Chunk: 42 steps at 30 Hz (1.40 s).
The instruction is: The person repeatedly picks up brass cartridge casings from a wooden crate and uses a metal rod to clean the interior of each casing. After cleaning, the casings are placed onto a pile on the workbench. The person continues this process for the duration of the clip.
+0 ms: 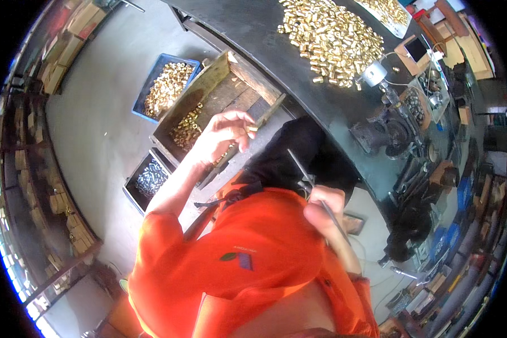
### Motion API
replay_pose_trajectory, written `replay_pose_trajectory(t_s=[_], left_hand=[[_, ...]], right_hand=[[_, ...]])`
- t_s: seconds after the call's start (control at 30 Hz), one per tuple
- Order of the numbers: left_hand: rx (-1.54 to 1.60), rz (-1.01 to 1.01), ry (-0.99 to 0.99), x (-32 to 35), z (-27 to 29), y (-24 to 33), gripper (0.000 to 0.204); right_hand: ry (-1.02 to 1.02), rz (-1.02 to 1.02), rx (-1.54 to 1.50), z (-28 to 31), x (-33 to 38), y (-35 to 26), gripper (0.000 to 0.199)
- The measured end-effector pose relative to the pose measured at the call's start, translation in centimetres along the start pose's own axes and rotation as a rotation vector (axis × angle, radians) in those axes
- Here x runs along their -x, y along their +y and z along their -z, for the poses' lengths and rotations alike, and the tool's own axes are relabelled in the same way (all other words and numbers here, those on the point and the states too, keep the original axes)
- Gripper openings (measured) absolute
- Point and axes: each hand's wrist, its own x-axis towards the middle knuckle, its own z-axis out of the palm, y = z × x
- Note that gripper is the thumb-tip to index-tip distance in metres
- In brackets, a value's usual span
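Observation:
My left hand [222,135] is raised over the near end of an old wooden crate [194,93]. Between its thumb and fingers it pinches a small brass fitting [252,128]. Small brass pieces [187,127] lie in the crate, partly hidden behind that hand. In front of my orange shirt, my right hand [325,205] is closed round a thin grey metal rod [299,165]. The rod slants up and to the left, its upper tip apart from the brass fitting. Its exact kind cannot be made out.
A blue bin [194,62] of brass pieces and a dark bin [130,186] of silver screw-like parts flank the crate. On the dark table [253,25] lies a large heap of brass fittings [335,42]. A motor-like machine [377,132] and tools crowd its right side.

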Motion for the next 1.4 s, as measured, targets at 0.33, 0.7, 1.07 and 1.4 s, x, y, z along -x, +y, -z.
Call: replay_pose_trajectory(t_s=[0.33,0.7,1.07,1.4], left_hand=[[0.518,0.349,-0.050,-0.6,-7.8,-5.0,0.023],[-0.019,0.251,-0.093,-0.8,-9.1,-4.3,0.030],[-0.254,0.134,-0.295,-1.8,-10.2,-2.6,0.017],[-1.028,-0.312,0.013,-2.9,-7.7,-4.2,0.015]], right_hand=[[0.033,-0.010,0.068,1.1,-1.1,-0.9,0.029],[0.020,0.026,0.133,1.2,-1.5,-0.1,0.023],[0.135,-0.041,-0.004,-0.2,-0.7,2.4,0.025],[0.087,0.149,0.025,2.0,1.3,-0.2,0.048]])
